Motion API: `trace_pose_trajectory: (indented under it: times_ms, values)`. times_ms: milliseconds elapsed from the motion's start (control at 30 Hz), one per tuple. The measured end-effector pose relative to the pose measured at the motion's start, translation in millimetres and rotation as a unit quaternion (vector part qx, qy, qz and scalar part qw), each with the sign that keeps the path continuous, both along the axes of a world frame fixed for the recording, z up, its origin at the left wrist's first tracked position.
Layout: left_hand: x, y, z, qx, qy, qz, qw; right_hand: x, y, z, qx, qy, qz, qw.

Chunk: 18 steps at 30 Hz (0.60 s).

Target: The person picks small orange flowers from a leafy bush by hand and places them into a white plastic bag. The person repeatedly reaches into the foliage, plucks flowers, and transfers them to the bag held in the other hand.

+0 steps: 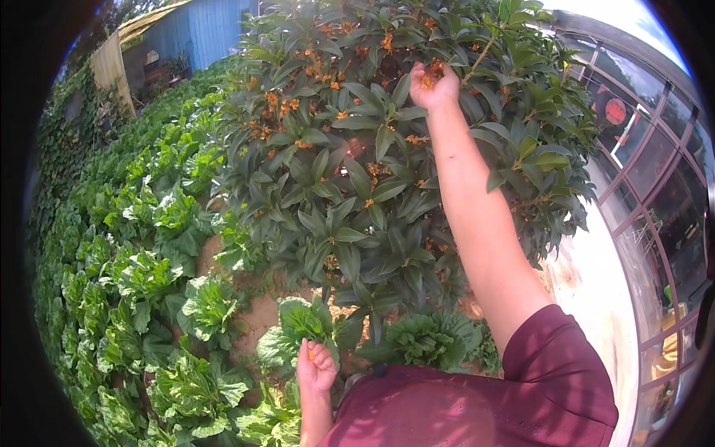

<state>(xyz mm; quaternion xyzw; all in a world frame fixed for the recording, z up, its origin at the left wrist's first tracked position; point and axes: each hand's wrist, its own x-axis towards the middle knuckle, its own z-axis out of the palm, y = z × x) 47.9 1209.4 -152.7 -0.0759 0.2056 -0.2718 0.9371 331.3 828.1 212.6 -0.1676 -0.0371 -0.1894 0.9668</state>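
Note:
A dense osmanthus bush (357, 179) with dark green leaves and small clusters of orange flowers fills the middle of the view. My right hand (438, 91) is raised among its upper leaves. Its fingers curl around orange osmanthus flowers (430, 74); whether these are still on the twig cannot be told. Low in front of my body, my left hand (316, 369) is closed, palm up. A little orange shows between its fingers, looking like the same flowers. Just behind that hand grows a leafy green cabbage (304, 319).
Rows of leafy cabbages (141, 276) cover the ground on the left. Another cabbage (432, 339) grows under the bush. To the right are a pale concrete strip (596, 298) and a glazed wall (655, 171). A blue shed wall (216, 30) stands far left.

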Motion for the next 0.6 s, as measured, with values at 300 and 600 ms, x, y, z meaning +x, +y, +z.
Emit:
trace_pose_trajectory:
  times_ms: [300, 600]
  values:
    - [-2, 0, -2, 0.000, 0.004, 0.002, 1.000, 22, -21, -1, -0.073, 0.095, 0.035, 0.992]
    - [5, -14, 5, 0.017, 0.005, -0.032, 0.999, -84, 84, -12, -0.061, -0.010, 0.294, 0.954]
